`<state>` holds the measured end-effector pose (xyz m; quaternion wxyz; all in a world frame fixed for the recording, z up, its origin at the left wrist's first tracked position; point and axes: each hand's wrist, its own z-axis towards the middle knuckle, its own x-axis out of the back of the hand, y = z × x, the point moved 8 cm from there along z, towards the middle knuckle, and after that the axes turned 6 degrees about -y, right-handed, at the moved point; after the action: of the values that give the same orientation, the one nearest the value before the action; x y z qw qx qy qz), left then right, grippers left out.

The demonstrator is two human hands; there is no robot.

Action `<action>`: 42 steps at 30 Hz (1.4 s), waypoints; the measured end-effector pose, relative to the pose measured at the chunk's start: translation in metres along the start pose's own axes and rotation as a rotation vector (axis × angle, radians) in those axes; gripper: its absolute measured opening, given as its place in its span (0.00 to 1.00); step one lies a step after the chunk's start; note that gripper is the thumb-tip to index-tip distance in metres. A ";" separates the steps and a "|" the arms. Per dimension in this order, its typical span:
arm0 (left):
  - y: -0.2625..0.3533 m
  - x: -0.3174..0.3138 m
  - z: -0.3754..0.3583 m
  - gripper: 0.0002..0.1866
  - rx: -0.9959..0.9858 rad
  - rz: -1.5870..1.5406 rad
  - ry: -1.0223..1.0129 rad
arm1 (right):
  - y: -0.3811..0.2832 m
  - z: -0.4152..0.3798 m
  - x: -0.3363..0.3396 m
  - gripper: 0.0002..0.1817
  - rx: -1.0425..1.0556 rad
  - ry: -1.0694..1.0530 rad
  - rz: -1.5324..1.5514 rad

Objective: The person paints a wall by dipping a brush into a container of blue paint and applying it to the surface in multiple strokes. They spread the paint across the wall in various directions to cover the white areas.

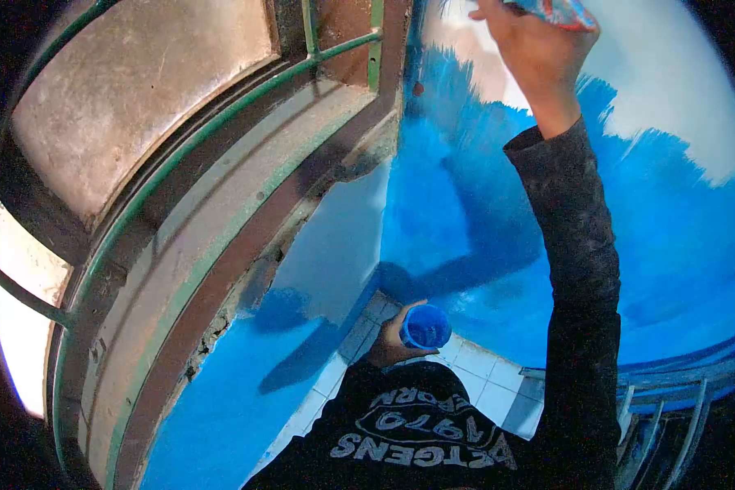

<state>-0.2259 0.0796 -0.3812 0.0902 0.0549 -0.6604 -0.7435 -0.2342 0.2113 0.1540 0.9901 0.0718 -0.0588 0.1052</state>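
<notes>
My right hand is raised at the top of the view, closed round a paint-smeared paintbrush, whose far end is cut off by the frame edge. It is up against the wall, where fresh blue paint with ragged brush strokes meets a pale upper area. Low in the middle, near my chest, my left hand is wrapped round the side of a small blue paint cup. Blue paint coats its inside. The cup is held mouth up.
On the left is a window with green metal bars and a brown frame, its plaster edge broken. Below it, another wall is partly blue. White floor tiles lie beneath, and metal rails stand at lower right.
</notes>
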 end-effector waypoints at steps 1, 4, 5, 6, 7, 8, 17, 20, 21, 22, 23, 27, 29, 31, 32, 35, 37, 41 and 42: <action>0.000 -0.002 0.001 0.59 -0.021 -0.033 0.005 | 0.003 -0.009 -0.001 0.09 0.000 -0.003 -0.002; 0.004 -0.002 0.004 0.58 -0.042 -0.049 -0.012 | 0.016 -0.043 -0.014 0.09 -0.063 -0.112 0.078; 0.002 -0.002 0.004 0.58 -0.041 -0.049 -0.014 | 0.000 -0.048 -0.012 0.10 0.178 -0.095 -0.169; -0.001 -0.002 0.004 0.58 -0.053 -0.022 -0.001 | -0.003 -0.054 -0.011 0.10 0.176 -0.094 -0.169; 0.002 0.000 0.004 0.58 -0.066 0.005 0.013 | -0.004 -0.064 -0.013 0.11 0.099 -0.152 -0.129; 0.005 0.001 0.002 0.58 -0.065 0.005 0.017 | -0.004 -0.073 -0.016 0.12 0.022 -0.210 -0.088; 0.007 0.005 0.002 0.58 -0.015 0.053 0.015 | -0.008 -0.051 -0.008 0.15 -0.033 -0.390 -0.129; -0.001 0.002 0.004 0.58 -0.023 0.067 -0.001 | -0.004 -0.039 -0.031 0.17 0.035 -0.603 -0.209; -0.003 0.001 0.005 0.59 -0.020 0.025 -0.016 | -0.002 -0.037 -0.041 0.14 0.035 -0.757 -0.291; -0.005 -0.001 0.006 0.59 -0.016 -0.016 -0.029 | 0.006 -0.040 -0.053 0.13 0.034 -0.911 -0.370; 0.000 -0.001 0.005 0.59 -0.010 -0.017 -0.030 | 0.020 -0.043 -0.057 0.14 0.066 -0.983 -0.393; 0.011 0.006 0.000 0.59 -0.013 0.001 0.016 | -0.016 0.009 -0.036 0.12 0.200 -0.408 -0.324; 0.002 0.005 -0.004 0.59 0.017 0.030 0.032 | -0.024 0.020 -0.025 0.12 0.273 -0.457 -0.420; -0.001 0.006 -0.002 0.60 -0.039 -0.002 0.025 | -0.034 0.028 -0.022 0.14 0.179 -0.562 -0.462; -0.003 0.006 -0.003 0.60 -0.039 -0.003 0.026 | -0.034 0.025 -0.023 0.14 0.180 -0.562 -0.462; 0.014 0.008 -0.003 0.59 -0.018 0.021 0.016 | 0.010 -0.016 -0.045 0.17 -0.172 -0.905 -0.183; 0.015 0.005 -0.002 0.58 0.020 -0.008 -0.028 | 0.013 -0.022 -0.050 0.17 -0.061 -0.876 -0.269; 0.011 0.001 -0.001 0.58 -0.031 -0.007 -0.039 | 0.004 -0.001 -0.042 0.17 0.145 -0.665 -0.303; 0.012 0.000 -0.001 0.58 -0.013 -0.024 -0.041 | -0.004 0.010 -0.033 0.17 0.174 -0.525 -0.232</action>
<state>-0.2256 0.0777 -0.3696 0.0680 0.0470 -0.6565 -0.7498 -0.2664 0.1997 0.1595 0.9366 0.1874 -0.2948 -0.0264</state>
